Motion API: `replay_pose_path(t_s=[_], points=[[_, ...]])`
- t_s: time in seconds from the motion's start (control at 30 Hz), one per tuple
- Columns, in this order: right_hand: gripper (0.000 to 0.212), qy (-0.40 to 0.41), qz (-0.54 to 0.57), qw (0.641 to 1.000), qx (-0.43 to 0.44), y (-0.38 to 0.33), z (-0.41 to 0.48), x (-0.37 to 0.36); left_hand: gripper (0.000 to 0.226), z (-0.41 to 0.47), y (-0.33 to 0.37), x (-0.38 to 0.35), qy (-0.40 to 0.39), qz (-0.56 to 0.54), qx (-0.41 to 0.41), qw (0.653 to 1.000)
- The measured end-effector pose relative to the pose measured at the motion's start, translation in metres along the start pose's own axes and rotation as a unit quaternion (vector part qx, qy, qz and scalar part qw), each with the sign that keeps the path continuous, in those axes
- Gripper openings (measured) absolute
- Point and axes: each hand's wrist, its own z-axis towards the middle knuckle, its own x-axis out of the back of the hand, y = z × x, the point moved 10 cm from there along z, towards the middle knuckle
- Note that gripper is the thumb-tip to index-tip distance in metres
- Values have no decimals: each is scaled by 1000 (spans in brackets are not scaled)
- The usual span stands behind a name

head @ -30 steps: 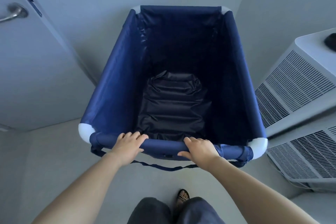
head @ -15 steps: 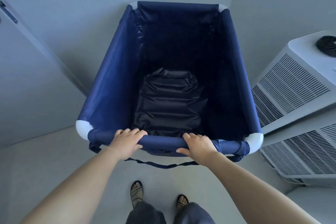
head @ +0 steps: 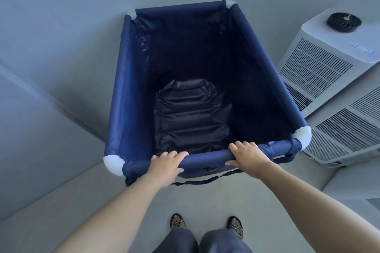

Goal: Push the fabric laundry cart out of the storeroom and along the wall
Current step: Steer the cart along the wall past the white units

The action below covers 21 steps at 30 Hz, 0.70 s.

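The navy fabric laundry cart [head: 127, 96] with white corner joints stands in front of me, its far end nosed into the corner of two grey walls. A dark folded liner [head: 191, 117] lies on its bottom. My left hand [head: 167, 163] wraps the near top rail left of centre. My right hand [head: 246, 157] grips the same rail right of centre. A loose strap hangs under the rail.
A grey wall [head: 61, 47] runs along the cart's left side. Two white louvred appliances stand at the right, one tall with a black top vent [head: 320, 63] and one lower [head: 349, 127], close to the cart's right side. My sandalled feet [head: 205, 226] are on the pale floor.
The cart has swung to the right and its far end has come close to the corner. The door and handle at the left have left the view. Both hands stay on the rail.
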Motion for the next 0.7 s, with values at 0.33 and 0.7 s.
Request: replay_pose_path(t_s=[0.33,0.7], points=[[51,8,29,999,-26,-19,-35,-11,43,-26,3,-14,-10,-15,-4,1000],[49,-12,56,998,-16,-53,-101,-48,42,-93,16,-42,9,8,21,1000]])
